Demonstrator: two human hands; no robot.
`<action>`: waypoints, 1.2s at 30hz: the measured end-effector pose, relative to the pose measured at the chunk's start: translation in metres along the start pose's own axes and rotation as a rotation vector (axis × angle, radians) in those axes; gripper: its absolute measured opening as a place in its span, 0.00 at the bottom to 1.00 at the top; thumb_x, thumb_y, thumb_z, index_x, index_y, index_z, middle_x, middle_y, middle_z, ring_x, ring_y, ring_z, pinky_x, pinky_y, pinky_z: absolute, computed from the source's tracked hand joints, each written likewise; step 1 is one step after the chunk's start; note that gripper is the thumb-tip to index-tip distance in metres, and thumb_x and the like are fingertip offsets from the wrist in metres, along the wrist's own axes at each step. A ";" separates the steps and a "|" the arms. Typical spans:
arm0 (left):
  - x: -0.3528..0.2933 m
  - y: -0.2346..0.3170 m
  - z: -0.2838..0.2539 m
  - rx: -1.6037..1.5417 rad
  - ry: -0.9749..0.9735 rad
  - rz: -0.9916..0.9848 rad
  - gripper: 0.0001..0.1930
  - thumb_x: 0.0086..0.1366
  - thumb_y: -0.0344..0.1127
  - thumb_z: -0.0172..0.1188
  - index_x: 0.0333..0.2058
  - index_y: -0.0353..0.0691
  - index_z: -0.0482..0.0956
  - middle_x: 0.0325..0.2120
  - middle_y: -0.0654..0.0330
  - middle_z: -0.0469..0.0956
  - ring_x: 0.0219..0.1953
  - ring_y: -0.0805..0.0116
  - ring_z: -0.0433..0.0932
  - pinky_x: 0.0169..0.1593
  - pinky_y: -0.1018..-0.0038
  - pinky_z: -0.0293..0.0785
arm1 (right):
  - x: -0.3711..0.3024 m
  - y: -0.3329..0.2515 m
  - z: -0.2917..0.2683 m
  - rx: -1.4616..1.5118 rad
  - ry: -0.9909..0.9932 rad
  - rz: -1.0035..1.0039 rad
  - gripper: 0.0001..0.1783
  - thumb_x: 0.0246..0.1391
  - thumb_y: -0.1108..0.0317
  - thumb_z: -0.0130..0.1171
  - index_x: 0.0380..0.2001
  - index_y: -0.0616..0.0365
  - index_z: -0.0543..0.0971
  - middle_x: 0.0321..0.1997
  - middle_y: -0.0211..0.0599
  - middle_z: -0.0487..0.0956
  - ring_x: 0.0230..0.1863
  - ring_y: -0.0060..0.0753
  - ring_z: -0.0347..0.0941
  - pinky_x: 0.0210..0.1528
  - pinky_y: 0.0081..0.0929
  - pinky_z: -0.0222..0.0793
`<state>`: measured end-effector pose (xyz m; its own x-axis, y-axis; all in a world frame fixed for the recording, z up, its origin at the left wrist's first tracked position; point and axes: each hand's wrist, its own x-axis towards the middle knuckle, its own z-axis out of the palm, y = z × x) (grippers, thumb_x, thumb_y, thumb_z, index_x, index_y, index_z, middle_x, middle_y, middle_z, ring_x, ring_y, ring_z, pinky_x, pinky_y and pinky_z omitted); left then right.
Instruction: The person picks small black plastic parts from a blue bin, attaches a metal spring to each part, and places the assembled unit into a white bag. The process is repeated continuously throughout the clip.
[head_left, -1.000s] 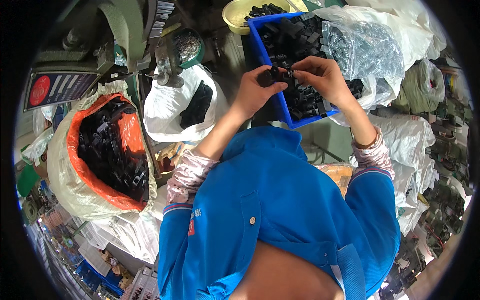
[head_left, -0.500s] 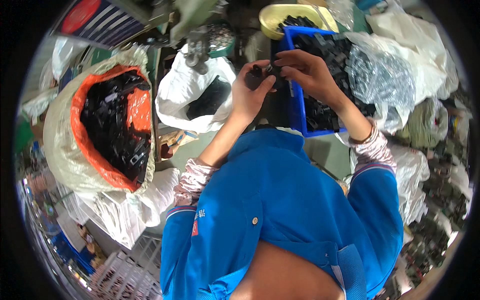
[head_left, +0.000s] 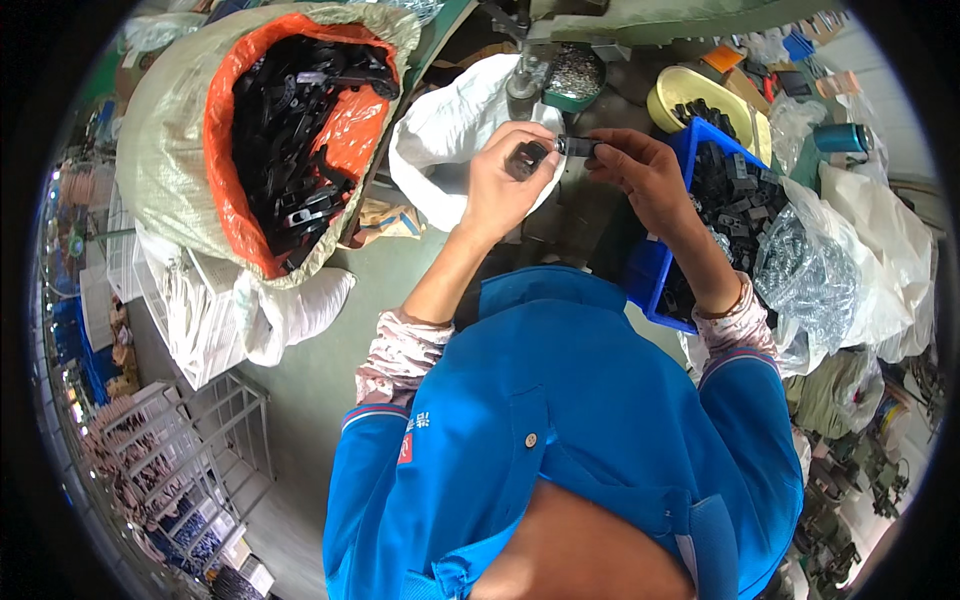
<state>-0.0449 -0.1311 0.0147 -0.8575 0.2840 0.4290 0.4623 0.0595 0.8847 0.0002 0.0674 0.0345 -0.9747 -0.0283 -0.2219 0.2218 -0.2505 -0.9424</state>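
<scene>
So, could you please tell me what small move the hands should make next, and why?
Probably the left hand should steady the small glossy black part between thumb and forefinger before the right hand loosens: the right holds one end, and the other end sits close by the left, which also holds a dark piece.

Hands (head_left: 497, 192) now farther from the blue crate (head_left: 645, 272), closer to the white sack (head_left: 432, 130).
</scene>
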 end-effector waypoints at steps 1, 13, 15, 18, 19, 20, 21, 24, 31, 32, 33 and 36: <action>-0.002 0.000 -0.003 -0.009 0.009 -0.057 0.04 0.56 0.25 0.63 0.29 0.31 0.77 0.35 0.59 0.78 0.35 0.73 0.77 0.41 0.78 0.72 | 0.002 0.001 0.002 0.000 -0.018 0.008 0.17 0.57 0.69 0.59 0.48 0.66 0.75 0.39 0.36 0.79 0.39 0.26 0.77 0.44 0.23 0.74; -0.020 -0.011 -0.009 -0.754 0.106 -0.648 0.10 0.61 0.29 0.62 0.38 0.31 0.74 0.32 0.56 0.77 0.33 0.70 0.78 0.33 0.75 0.76 | 0.021 0.028 0.009 -0.076 -0.052 -0.090 0.15 0.58 0.70 0.58 0.46 0.67 0.76 0.36 0.34 0.80 0.37 0.24 0.77 0.42 0.21 0.72; -0.020 -0.012 -0.019 -0.869 0.085 -0.778 0.12 0.61 0.31 0.62 0.41 0.31 0.73 0.34 0.54 0.78 0.33 0.68 0.79 0.31 0.75 0.76 | 0.022 0.026 0.006 0.018 -0.025 -0.027 0.17 0.57 0.68 0.59 0.46 0.68 0.76 0.35 0.38 0.80 0.37 0.26 0.77 0.42 0.22 0.73; -0.020 -0.014 -0.032 -1.345 0.004 -0.908 0.14 0.65 0.35 0.53 0.44 0.30 0.71 0.43 0.46 0.76 0.41 0.62 0.77 0.41 0.67 0.76 | 0.022 0.017 -0.004 0.107 -0.014 0.013 0.17 0.57 0.67 0.58 0.47 0.67 0.76 0.36 0.40 0.80 0.37 0.28 0.77 0.43 0.24 0.73; -0.019 -0.006 -0.033 -1.437 0.003 -0.944 0.14 0.65 0.35 0.52 0.44 0.30 0.70 0.45 0.44 0.75 0.44 0.60 0.77 0.43 0.64 0.76 | 0.022 0.014 -0.009 0.127 -0.016 0.018 0.17 0.58 0.68 0.58 0.48 0.67 0.75 0.36 0.40 0.80 0.37 0.28 0.77 0.43 0.24 0.73; -0.017 0.000 -0.031 -1.355 0.043 -1.013 0.14 0.65 0.34 0.53 0.46 0.30 0.68 0.45 0.44 0.76 0.42 0.60 0.78 0.41 0.67 0.77 | 0.022 0.012 -0.013 0.159 -0.050 0.015 0.17 0.59 0.68 0.57 0.48 0.67 0.75 0.37 0.40 0.80 0.38 0.28 0.77 0.43 0.25 0.74; -0.020 0.003 -0.030 -1.207 -0.023 -0.960 0.15 0.65 0.33 0.54 0.46 0.30 0.68 0.44 0.44 0.77 0.40 0.61 0.79 0.39 0.69 0.77 | 0.021 0.008 -0.013 0.169 -0.052 0.013 0.16 0.59 0.67 0.57 0.47 0.66 0.75 0.37 0.40 0.79 0.38 0.28 0.77 0.44 0.25 0.74; -0.027 0.004 -0.028 -0.688 -0.163 -0.823 0.17 0.64 0.33 0.59 0.46 0.32 0.66 0.35 0.50 0.80 0.28 0.70 0.78 0.28 0.79 0.73 | 0.017 -0.004 -0.013 0.162 -0.071 0.001 0.16 0.58 0.66 0.57 0.46 0.65 0.76 0.37 0.39 0.79 0.38 0.28 0.77 0.44 0.25 0.74; -0.031 0.017 -0.021 -0.768 -0.376 -0.831 0.24 0.63 0.32 0.59 0.56 0.38 0.62 0.45 0.56 0.73 0.37 0.69 0.78 0.29 0.77 0.74 | 0.014 -0.014 -0.015 0.033 -0.112 -0.006 0.16 0.57 0.65 0.59 0.45 0.64 0.76 0.36 0.38 0.79 0.37 0.27 0.76 0.42 0.24 0.74; -0.030 0.018 -0.020 -0.728 -0.389 -0.815 0.24 0.63 0.32 0.59 0.56 0.39 0.63 0.47 0.57 0.72 0.39 0.68 0.78 0.30 0.77 0.75 | 0.014 -0.014 -0.016 0.025 -0.121 -0.001 0.16 0.57 0.65 0.59 0.45 0.64 0.76 0.36 0.38 0.79 0.37 0.27 0.76 0.41 0.24 0.74; -0.030 0.019 -0.019 -0.688 -0.402 -0.799 0.23 0.63 0.32 0.58 0.56 0.39 0.64 0.50 0.57 0.71 0.42 0.67 0.78 0.31 0.76 0.75 | 0.014 -0.015 -0.015 0.000 -0.107 -0.008 0.16 0.57 0.65 0.59 0.45 0.64 0.76 0.35 0.36 0.79 0.36 0.25 0.76 0.41 0.23 0.73; -0.032 0.019 -0.016 -0.688 -0.427 -0.771 0.23 0.63 0.31 0.58 0.57 0.38 0.65 0.52 0.55 0.72 0.44 0.64 0.79 0.32 0.75 0.78 | 0.013 -0.014 -0.013 -0.090 -0.113 -0.037 0.16 0.57 0.66 0.59 0.44 0.65 0.76 0.34 0.32 0.78 0.33 0.22 0.75 0.39 0.20 0.70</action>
<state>-0.0126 -0.1544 0.0205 -0.6517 0.7129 -0.2589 -0.4969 -0.1433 0.8559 -0.0153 0.0829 0.0421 -0.9780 -0.1312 -0.1621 0.1828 -0.1657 -0.9691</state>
